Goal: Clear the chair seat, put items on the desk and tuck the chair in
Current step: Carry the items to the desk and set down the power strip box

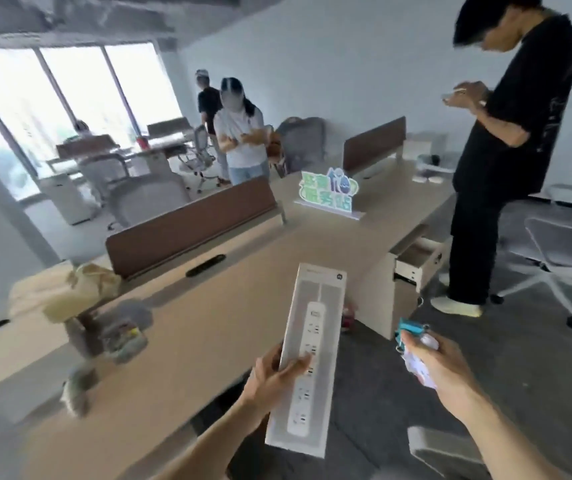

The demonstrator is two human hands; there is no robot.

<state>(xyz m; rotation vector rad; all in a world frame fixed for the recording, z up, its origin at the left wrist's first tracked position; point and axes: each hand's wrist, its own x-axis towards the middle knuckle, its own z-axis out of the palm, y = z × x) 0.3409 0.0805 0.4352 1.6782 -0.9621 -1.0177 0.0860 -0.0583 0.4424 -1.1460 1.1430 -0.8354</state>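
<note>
My left hand [274, 370] grips a long white box [312, 344] with a power strip pictured on it, held upright over the near edge of the beige desk [229, 306]. My right hand [433, 362] is closed around a small bundle, a teal item with a clip and something pale [412, 336], held above the grey carpet to the right of the desk. A grey chair part [440, 448] shows at the bottom right, just below my right forearm.
On the desk's left lie a tan bag [66, 292] and blurred small items [122, 334]. A brown divider [191, 226] and a green sign [328, 192] stand farther back. A person in black [506, 161] stands by open drawers [416, 261]. A white chair [561, 261] is at the right.
</note>
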